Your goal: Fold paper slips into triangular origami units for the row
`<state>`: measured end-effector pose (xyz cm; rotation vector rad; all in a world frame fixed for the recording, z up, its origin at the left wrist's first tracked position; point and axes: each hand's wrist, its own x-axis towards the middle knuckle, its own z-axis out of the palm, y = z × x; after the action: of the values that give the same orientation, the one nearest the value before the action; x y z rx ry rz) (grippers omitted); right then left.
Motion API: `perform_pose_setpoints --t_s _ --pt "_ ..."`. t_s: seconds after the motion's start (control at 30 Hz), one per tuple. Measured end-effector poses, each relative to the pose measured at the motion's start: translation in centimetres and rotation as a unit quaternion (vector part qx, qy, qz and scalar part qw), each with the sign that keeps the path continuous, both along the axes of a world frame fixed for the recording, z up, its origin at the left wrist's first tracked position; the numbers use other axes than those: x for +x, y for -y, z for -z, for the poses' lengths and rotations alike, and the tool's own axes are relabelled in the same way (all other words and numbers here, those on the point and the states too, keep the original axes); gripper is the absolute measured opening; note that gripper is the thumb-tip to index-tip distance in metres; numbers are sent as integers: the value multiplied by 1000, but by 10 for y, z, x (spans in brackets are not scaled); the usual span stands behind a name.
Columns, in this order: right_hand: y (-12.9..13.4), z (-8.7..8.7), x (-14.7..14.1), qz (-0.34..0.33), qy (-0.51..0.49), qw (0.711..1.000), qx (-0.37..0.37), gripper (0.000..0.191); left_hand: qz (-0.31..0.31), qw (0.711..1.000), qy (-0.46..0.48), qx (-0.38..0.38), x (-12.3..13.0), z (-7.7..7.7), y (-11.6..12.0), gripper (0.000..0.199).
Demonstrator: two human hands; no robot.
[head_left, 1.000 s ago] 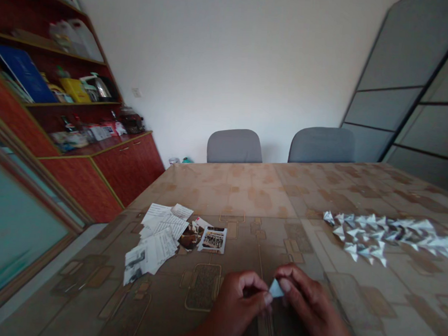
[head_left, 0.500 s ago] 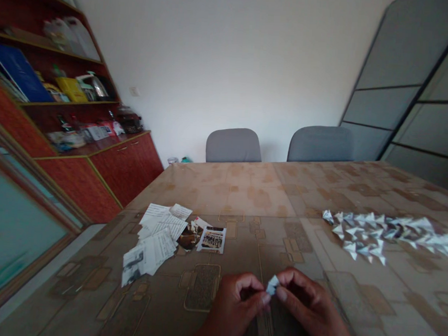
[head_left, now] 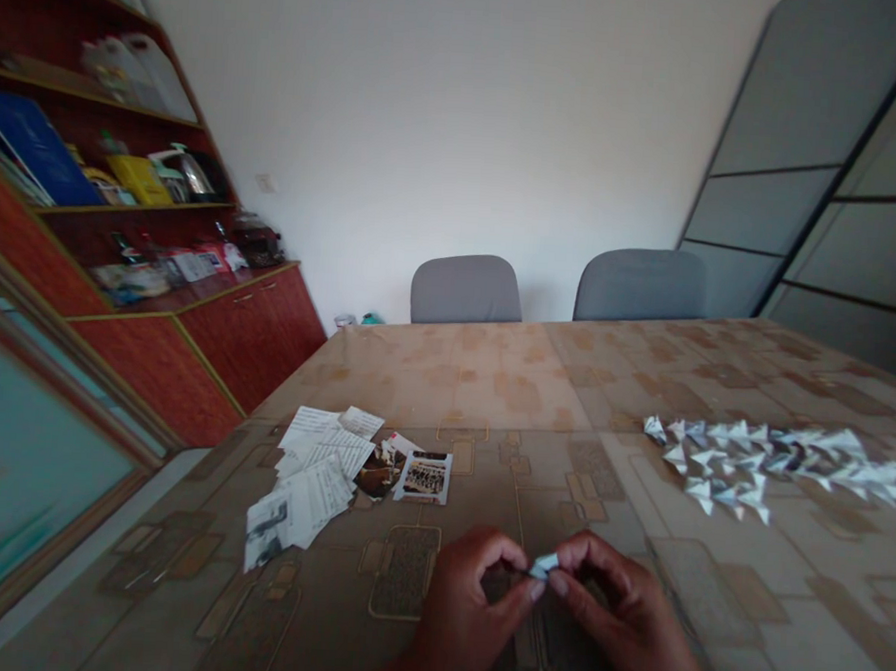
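Observation:
Just above the near part of the table, a small folded piece of paper is pinched between my two hands. My left hand grips its left end between thumb and forefinger. On the other side, my right hand pinches the right end the same way. Further left lies a loose pile of printed paper pieces, with a small picture cutting at its right edge. Several folded paper pieces, pointed and white-grey, stand in rows on the right of the table.
A patterned cloth covers the table. Two grey chairs stand at its far side before a white wall. To the left is a red-brown cabinet with filled shelves; a grey panelled wardrobe is at the right.
The folded paper has turned from tilted upward to lying flatter between my fingertips. Both hands stay in nearly the same place. The piles on the table are unchanged.

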<state>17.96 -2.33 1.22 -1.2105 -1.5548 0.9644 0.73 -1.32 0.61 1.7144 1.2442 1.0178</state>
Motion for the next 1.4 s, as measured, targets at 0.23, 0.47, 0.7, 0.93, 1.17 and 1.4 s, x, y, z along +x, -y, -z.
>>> perform_pose_setpoints --t_s 0.23,0.47,0.7,0.93,1.17,1.4 --pt "-1 -1 2 -13 -10 1000 -11 22 77 986 108 -96 -4 -1 -1 24" --pt "1 2 0 17 20 1000 0 25 21 997 62 -51 4 2 0 11" --pt "1 0 -2 26 28 999 9 25 28 1000 4 4 4 6 -1 11" --pt "1 0 -2 29 10 999 12 22 26 999 22 -9 4 -2 2 12" --pt "1 -1 -2 3 -29 1000 -6 21 54 994 81 -48 2 -6 3 18" --pt "0 0 -2 -12 -70 997 -26 25 98 977 171 -85 -1 -3 2 21"
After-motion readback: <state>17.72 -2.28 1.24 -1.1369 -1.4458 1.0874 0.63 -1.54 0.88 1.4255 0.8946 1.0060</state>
